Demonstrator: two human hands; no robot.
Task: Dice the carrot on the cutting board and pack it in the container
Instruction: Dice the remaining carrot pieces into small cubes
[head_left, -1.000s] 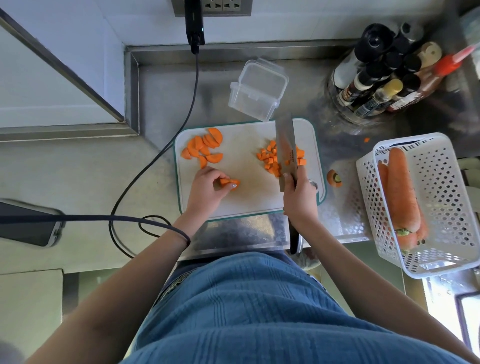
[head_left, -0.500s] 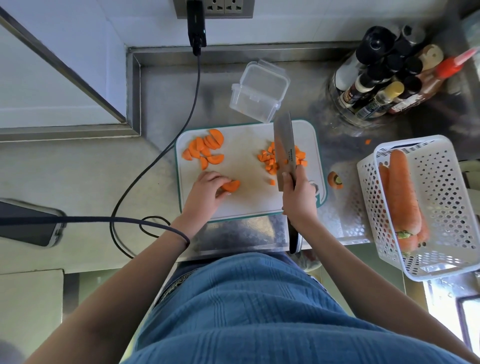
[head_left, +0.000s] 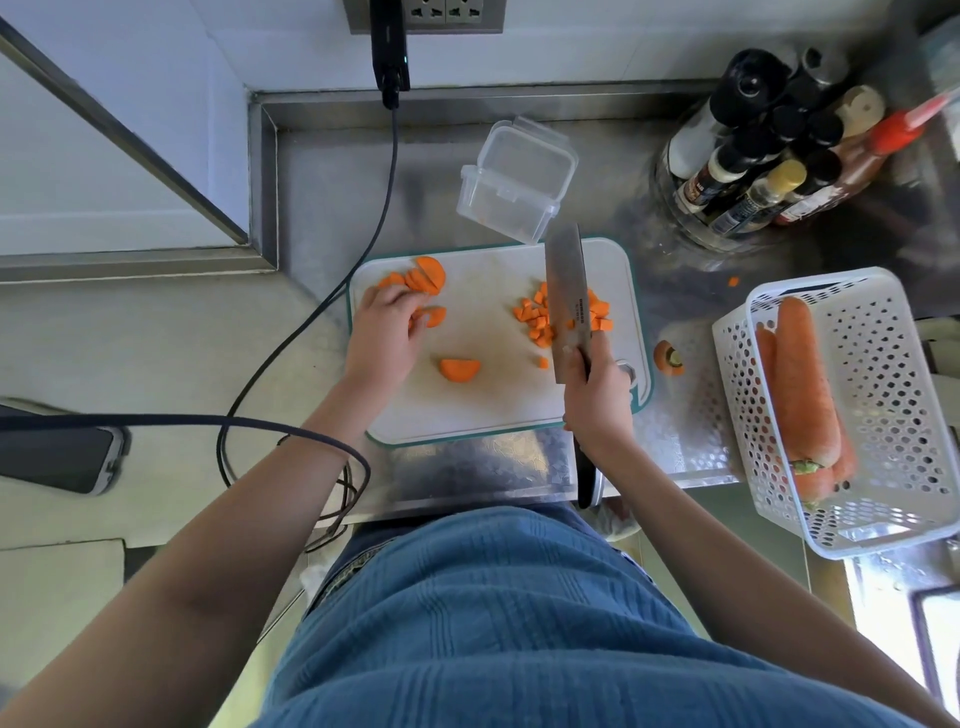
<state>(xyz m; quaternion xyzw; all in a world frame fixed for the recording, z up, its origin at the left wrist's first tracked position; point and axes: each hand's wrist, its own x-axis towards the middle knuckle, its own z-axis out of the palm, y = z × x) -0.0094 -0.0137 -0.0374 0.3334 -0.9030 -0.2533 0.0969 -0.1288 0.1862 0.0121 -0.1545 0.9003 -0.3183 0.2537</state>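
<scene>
Where dice lie, knife lengthwise away.

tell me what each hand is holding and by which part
The right hand grips the steel-bladed kitchen knife by its handle. The left hand reaches into the orange half-moon carrot slices; a grip cannot be told.

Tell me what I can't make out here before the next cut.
Head view only:
- Dice: the knife blade covers the pile's middle.
- Slices: the left hand hides some; whether its fingers hold one is unclear.
- Knife handle: inside the right hand.
- Blade lettering: too small.
- Container: looks empty; clear walls leave doubt.
</scene>
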